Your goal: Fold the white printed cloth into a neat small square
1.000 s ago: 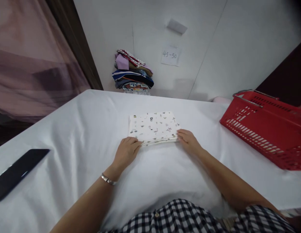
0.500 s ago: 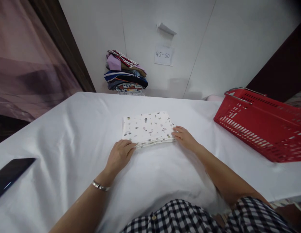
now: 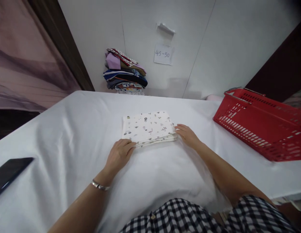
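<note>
A folded white cloth [image 3: 147,126] with small printed figures lies flat on the white-covered table [image 3: 87,129]. At its near left corner, my left hand [image 3: 120,152] has its fingers closed on the cloth's edge. My right hand [image 3: 187,134] is at the near right corner, its fingertips on the cloth's right edge. The cloth's near side shows several layers, a little apart at the right end.
A red basket [image 3: 257,126] with a metal handle stands at the right. Folded clothes are stacked [image 3: 126,72] beyond the far edge, by a wall with a paper [image 3: 163,55] reading 45-50. A dark flat device [image 3: 12,171] lies at the left.
My right hand has shifted slightly outward at the cloth's right corner, and the lower layers there now stick out more. My left hand has stayed nearly where it was.
</note>
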Tool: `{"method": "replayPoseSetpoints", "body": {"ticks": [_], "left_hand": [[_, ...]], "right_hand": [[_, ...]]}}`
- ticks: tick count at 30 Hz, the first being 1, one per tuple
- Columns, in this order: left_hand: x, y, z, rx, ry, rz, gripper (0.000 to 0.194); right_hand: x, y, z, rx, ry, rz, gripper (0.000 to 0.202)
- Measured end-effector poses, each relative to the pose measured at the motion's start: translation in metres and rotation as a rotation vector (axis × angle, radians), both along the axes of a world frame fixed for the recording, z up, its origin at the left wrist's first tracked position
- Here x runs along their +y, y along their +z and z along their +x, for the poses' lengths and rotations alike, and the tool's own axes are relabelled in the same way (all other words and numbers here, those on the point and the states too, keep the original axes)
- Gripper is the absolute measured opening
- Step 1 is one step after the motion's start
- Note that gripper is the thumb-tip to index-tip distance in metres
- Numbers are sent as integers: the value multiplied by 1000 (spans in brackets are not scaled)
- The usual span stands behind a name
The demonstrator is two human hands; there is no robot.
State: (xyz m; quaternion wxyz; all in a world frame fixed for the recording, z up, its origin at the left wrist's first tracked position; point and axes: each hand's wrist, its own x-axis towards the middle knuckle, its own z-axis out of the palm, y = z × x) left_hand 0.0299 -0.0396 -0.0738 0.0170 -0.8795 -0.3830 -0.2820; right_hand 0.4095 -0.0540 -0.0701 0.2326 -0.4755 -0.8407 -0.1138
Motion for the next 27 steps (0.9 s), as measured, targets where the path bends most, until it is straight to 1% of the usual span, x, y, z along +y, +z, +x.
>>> {"method": "replayPoseSetpoints", "body": {"ticks": [5,8,12,16,24,27], "left_hand": [[1,-2,1,10,7,-1,25],[1,-3,0,18,8,0,24],[2,-3,0,10,3,8,24],[2,-4,0,6,6,5,23],[1,-3,-1,13,7,6,24],[2,-3,-1,17,7,7,25]], "right_hand": [[-7,-5,4,-95,22,14,30],[-9,-7,3,-136,43,-8,27],[-10,-4,1,-156,51,-32,21],[-10,-1,0,-163,59,-17,22],[-8,-5,-2,-198,47,-15,24],[-7,-4,-3,-210,37,-15,25]]}}
